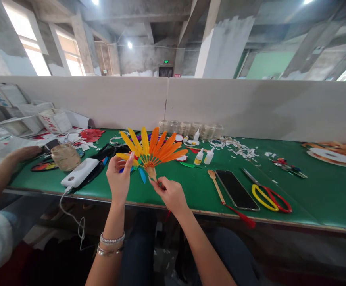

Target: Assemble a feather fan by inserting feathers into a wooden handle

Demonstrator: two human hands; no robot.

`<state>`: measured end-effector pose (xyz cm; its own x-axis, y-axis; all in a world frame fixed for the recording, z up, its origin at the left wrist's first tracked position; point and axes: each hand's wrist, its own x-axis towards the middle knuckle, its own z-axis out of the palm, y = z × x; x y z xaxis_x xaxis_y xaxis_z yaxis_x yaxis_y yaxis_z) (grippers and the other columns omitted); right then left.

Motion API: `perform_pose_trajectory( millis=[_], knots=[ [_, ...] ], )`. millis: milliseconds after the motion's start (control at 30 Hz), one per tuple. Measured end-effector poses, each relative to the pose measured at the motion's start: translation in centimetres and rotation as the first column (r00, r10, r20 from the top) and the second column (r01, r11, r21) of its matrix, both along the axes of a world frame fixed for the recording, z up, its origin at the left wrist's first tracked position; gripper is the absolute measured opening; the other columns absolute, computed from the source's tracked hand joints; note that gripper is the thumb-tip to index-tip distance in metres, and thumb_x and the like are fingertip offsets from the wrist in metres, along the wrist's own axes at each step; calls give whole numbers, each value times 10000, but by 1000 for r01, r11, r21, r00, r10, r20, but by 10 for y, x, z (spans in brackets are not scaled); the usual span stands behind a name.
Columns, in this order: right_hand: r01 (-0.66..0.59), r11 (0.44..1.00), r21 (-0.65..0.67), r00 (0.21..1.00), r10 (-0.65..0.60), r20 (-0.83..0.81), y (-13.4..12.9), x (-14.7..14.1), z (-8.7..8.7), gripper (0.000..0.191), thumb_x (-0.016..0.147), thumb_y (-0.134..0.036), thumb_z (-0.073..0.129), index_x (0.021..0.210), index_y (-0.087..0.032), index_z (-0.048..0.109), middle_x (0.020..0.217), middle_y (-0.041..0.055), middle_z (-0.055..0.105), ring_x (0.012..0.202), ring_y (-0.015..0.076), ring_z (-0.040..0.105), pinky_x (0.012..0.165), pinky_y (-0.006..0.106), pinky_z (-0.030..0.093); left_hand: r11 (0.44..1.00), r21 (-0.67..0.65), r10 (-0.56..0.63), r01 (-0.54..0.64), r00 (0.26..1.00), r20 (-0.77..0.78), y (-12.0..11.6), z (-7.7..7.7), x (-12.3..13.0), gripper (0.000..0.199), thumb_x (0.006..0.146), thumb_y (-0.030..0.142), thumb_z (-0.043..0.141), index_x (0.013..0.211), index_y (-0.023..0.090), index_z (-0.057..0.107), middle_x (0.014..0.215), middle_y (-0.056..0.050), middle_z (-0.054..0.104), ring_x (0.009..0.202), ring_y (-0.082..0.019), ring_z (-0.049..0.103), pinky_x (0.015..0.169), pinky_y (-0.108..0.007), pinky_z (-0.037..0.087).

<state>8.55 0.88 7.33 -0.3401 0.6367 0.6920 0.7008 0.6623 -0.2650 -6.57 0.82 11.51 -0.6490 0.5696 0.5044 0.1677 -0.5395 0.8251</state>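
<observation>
- Feathers (161, 145), orange and yellow, spread as a fan above the green table; they rise between the two hands and just past the fingertips, their quills gathered into a tan wrapped base (150, 172).
- The left hand (119, 183) is closed in a pinch on the lowest yellow feather, close to the fan's centre (a bracelet pair (111, 244) sits on that wrist).
- The right hand (169, 195) pinches the tan wrapped base from below, its knuckles just beside the fan.
- White cartons (54, 122) at the far left carry red and blue characters, too small to read.
- Two glue bottles (204, 156) with yellow-banded labels stand to the right of the fan (their print is unreadable).
- A white power bank (79, 172) lies left of the hands, its cable (72, 212) hanging over the table edge.
- A co-worker's hand (24, 153) rests on the far left.
- Yellow-and-red-handled scissors (271, 199) lie beside a dark phone (237, 190).
</observation>
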Motion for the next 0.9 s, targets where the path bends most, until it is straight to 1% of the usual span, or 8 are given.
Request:
perform_pose_trajectory(
  millis=[67, 100, 233, 333, 433, 533, 733, 900],
  knots=[
    [3, 1000, 5, 1000, -3, -4, 0, 0, 1, 410, 896, -425, 341, 656, -167, 551, 448, -22, 503, 422, 78, 479, 479, 198, 295, 998, -24, -62, 61, 996, -64, -1, -1, -4, 251, 694, 399, 634, 811, 181, 592, 778, -1, 605, 619, -72, 540, 554, -167, 417],
    [2, 1000, 9, 1000, -2, -8, 0, 0, 1, 408, 895, -423, 346, 651, -167, 549, 446, -23, 500, 419, 77, 476, 478, 198, 293, 995, -44, -99, 95, 991, -89, 0, -3, -7, 249, 706, 408, 619, 799, 178, 596, 751, -2, 603, 606, -73, 535, 544, -166, 411],
    [-14, 1000, 26, 1000, 14, -17, 0, 2, 2, 395, 893, -418, 359, 642, -170, 537, 439, -30, 493, 422, 75, 476, 472, 192, 285, 967, -157, -226, 199, 959, -174, 1, -8, -17, 269, 676, 414, 645, 623, 156, 589, 514, 20, 523, 466, -68, 447, 442, -174, 339],
    [-40, 997, 68, 999, 42, -26, 1, 2, 2, 382, 890, -410, 372, 633, -172, 525, 438, -32, 485, 414, 74, 465, 463, 191, 278, 951, -227, -267, 210, 929, -257, 2, -9, -24, 288, 660, 402, 661, 558, 147, 573, 460, 34, 480, 427, -59, 385, 411, -184, 287],
    [-71, 991, 112, 996, 76, -38, 1, 2, 1, 356, 884, -388, 400, 627, -171, 515, 437, -34, 473, 413, 74, 458, 463, 190, 279, 947, -256, -273, 196, 910, -312, 3, -8, -28, 282, 660, 403, 659, 575, 143, 589, 470, 35, 480, 439, -59, 373, 425, -195, 284],
    [-91, 989, 113, 995, 95, -36, 1, 2, 1, 337, 880, -376, 417, 626, -174, 507, 442, -36, 468, 418, 72, 456, 467, 186, 282, 956, -225, -254, 187, 912, -321, 4, -9, -30, 272, 658, 403, 660, 595, 146, 598, 490, 32, 486, 453, -63, 376, 436, -203, 291],
    [-117, 990, 74, 992, 120, -42, 1, 4, 1, 329, 879, -388, 416, 649, -174, 513, 459, -34, 470, 432, 78, 451, 479, 186, 297, 978, -162, -178, 134, 937, -301, 7, -16, -26, 251, 661, 389, 665, 617, 152, 595, 501, 31, 477, 456, -64, 367, 430, -206, 281],
    [-149, 988, 47, 987, 152, -59, 1, 4, 1, 335, 883, -392, 404, 663, -169, 523, 468, -32, 473, 441, 79, 456, 482, 188, 296, 978, -122, -196, 170, 948, -251, 7, -17, -22, 240, 666, 374, 665, 619, 150, 595, 508, 32, 480, 462, -64, 382, 432, -202, 288]
  ],
)
